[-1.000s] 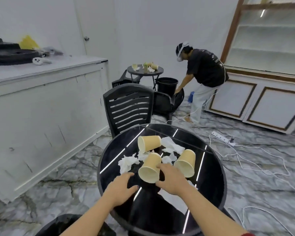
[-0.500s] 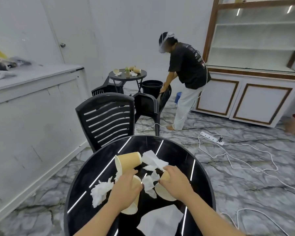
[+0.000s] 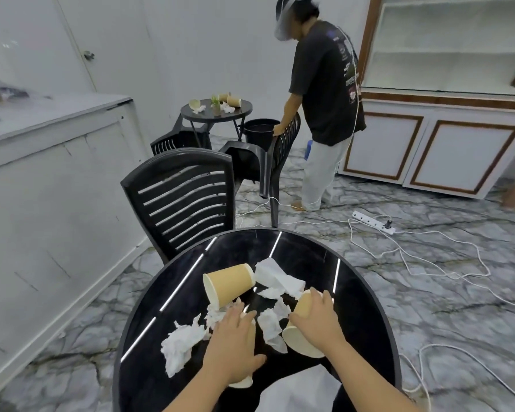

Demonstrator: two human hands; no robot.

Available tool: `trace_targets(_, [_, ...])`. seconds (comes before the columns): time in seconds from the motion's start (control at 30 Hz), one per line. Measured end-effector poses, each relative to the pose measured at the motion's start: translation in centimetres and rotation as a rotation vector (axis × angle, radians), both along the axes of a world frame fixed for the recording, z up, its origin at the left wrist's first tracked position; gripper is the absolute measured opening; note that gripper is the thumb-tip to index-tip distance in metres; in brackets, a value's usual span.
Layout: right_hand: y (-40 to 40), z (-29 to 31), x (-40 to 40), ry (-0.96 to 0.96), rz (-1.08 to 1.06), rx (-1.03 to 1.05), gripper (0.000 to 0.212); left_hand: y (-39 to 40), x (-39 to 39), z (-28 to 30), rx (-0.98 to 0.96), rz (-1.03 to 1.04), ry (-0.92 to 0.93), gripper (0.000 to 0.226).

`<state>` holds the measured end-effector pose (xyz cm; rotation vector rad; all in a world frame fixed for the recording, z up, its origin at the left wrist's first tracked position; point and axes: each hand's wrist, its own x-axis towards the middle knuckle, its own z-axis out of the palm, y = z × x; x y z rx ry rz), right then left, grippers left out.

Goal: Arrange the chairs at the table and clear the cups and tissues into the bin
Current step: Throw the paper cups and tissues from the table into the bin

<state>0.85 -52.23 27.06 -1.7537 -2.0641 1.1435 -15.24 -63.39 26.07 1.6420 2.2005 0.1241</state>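
Note:
On the round black table [image 3: 366, 295] lie three tan paper cups on their sides among crumpled white tissues [image 3: 180, 346]. My left hand [image 3: 235, 346] grips the near cup [image 3: 246, 382], which it mostly hides. My right hand [image 3: 320, 321] grips the right cup [image 3: 302, 341] round its wall. The third cup [image 3: 228, 282] lies untouched further back, next to a larger tissue [image 3: 277, 276]. A black slatted chair [image 3: 182, 200] stands at the table's far side.
Another person [image 3: 324, 93] holds a second black chair [image 3: 268, 162] beside a black bin [image 3: 257, 133] and a small round table [image 3: 216, 110] with cups. A power strip [image 3: 373, 223] and white cables lie on the marble floor to the right. A white counter [image 3: 51, 162] runs along the left.
My left hand moved from the table top onto the near cup and closed round it. My right hand shifted to the right cup and grips it. The view tilted down and came closer.

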Motion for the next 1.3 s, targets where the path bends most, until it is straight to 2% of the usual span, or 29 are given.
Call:
trace_targets(0.2, [-0.4,-1.0,-0.6,0.113,-0.104,-0.117,0.104,-0.3,-1.1,-0.4,-0.018,0.011,-0.05,0.088])
trace_targets(0.43, [-0.9,-1.3,0.3,0.177,-0.048,-0.099,0.103,-0.1,-1.3,-0.3,-0.026,0.052,-0.122,0.078])
trace_targets(0.7, [-1.7,-0.3,0.5,0.249,0.051,-0.04,0.093,-1.8,-0.2,0.3,0.003,0.21,-0.167,0.079])
trace_targets(0.83, [-2.9,0.5,-0.8,0.284,0.109,-0.021,0.095,-4.1,0.4,0.3,0.111,0.316,-0.276,0.079])
trace_targets(0.9, [-3.8,1.0,-2.2,0.317,0.165,-0.004,0.094,-5.8,0.3,0.7,0.2,0.374,-0.308,0.078])
trace_targets(1.07, [-8.8,2.4,-7.3,0.409,0.375,0.046,0.064,-12.4,-1.7,1.5,0.432,0.562,-0.365,0.078])
trace_targets(1.17, [-13.4,2.6,-10.5,0.427,0.529,-0.029,0.093,-18.2,-3.6,1.8,0.539,0.679,-0.355,0.073])
trace_targets(1.3, [-20.5,1.4,-14.0,0.392,0.758,-0.099,0.098,-27.4,-5.1,0.5,0.608,0.89,-0.33,0.068])
